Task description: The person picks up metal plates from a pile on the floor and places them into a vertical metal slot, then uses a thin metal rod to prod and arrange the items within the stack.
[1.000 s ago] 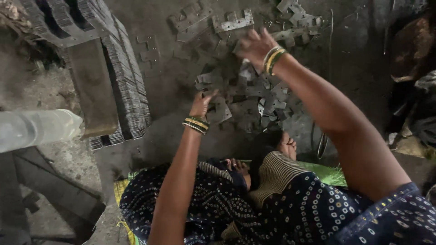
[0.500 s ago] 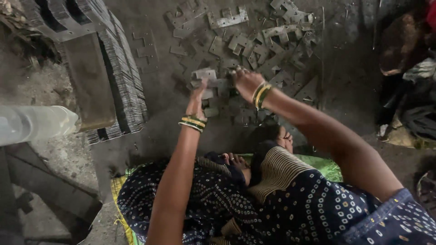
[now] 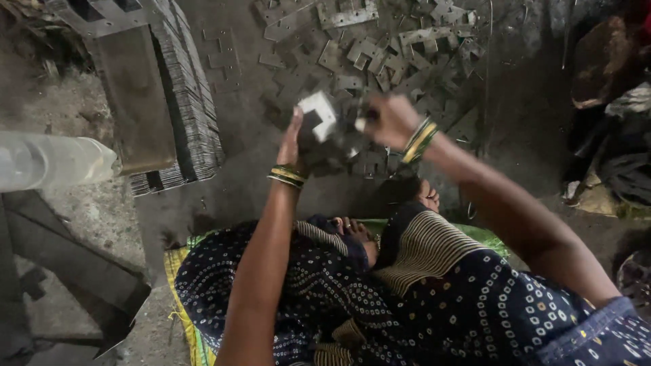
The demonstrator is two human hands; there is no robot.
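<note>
Landmark: stacked plate row [image 3: 193, 102], dark, upper left of floor.

- Left hand [image 3: 293, 139]: right of row, raised, palm flat against bundle of flat metal pieces [image 3: 319, 125].
- Right hand [image 3: 386, 120]: further right of row, closed on bundle's other side. Bundle pressed between both hands, above floor.
- Loose metal plates [image 3: 380, 47]: scattered right of row, beyond hands.
- Clear plastic bottle [image 3: 51, 161]: left of row.
</note>
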